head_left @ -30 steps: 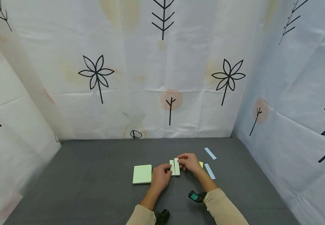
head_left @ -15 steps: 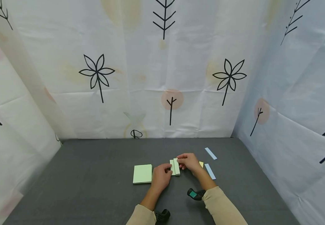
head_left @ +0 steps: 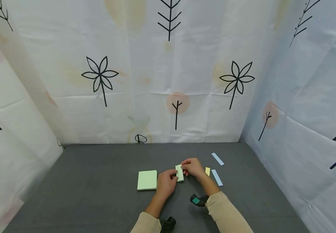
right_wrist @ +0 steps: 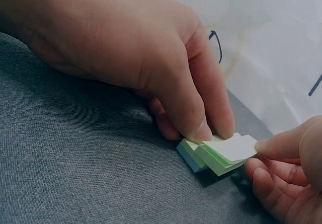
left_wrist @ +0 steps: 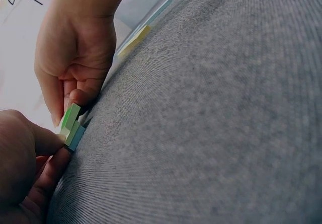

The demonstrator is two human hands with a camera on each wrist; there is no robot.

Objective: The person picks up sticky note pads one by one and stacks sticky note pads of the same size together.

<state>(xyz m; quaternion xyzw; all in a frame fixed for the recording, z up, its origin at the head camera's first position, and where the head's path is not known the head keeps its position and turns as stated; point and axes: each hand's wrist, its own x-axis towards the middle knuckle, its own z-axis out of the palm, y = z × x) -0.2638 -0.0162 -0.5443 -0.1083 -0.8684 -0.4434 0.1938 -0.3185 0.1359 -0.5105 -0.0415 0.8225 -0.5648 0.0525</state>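
- Near edge of the gray tabletop: two tan sleeves come in. A black wrist cam sits on the R arm, another one on the L arm.
- L hand is a bit nearer to the person. Fingers curled, thumb and finger tip pinch the near/left end of the small green pad.
- R hand is just past it, on the pad's right side. Thumb and finger pinch the top sheets of the small green pad.
- The pad lies right between the 2 hands, mid tabletop, a bit toward the near edge. Its long side runs near-to-far. It rests on the tabletop w/ the top part lifted and slid off the bottom part, like steps.
- Both hands touch the pad, so neither is closer. L holds one end, R holds the top.
- Bottom layer looks blue-ish in the wrist views; can't tell if it's a separate pad or just the backing.
- Left of the L hand: big square green pad, flat, just beside the hand, not touching as far as I can see.
- Right of the R hand: small yellow strip, then a blue strip, near each other.
- Farther, toward the far right corner: one more blue strip, apart from the rest.
- Hard to see: R palm side is hidden in the head view; pad's far end is covered by fingers.
- Behind it all: white cloth walls w/ black plant drawings.
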